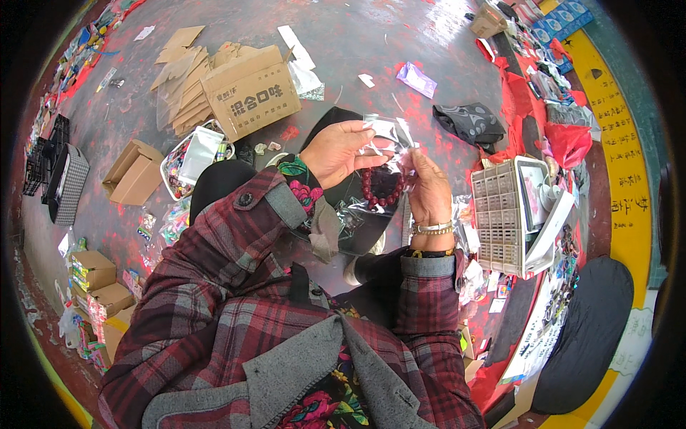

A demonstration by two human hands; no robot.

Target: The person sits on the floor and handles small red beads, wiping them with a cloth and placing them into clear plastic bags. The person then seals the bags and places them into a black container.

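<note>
My left hand [337, 151] pinches the top edge of a small clear plastic bag [386, 139] held up in front of me. My right hand [427, 189] grips a bracelet of dark red round beads [380, 187] at the bag's lower side; the beads hang between both hands, partly against the plastic. A gold-coloured bangle sits on my right wrist. Both sleeves are red and grey plaid. Whether the beads are inside the bag I cannot tell.
A brown cardboard box [251, 91] and flattened cartons lie ahead on the grey floor. A white compartment tray [502, 218] stands at my right, a basket of packets [193, 159] at my left. Small brown boxes [134, 171] and red bags [568, 141] lie about.
</note>
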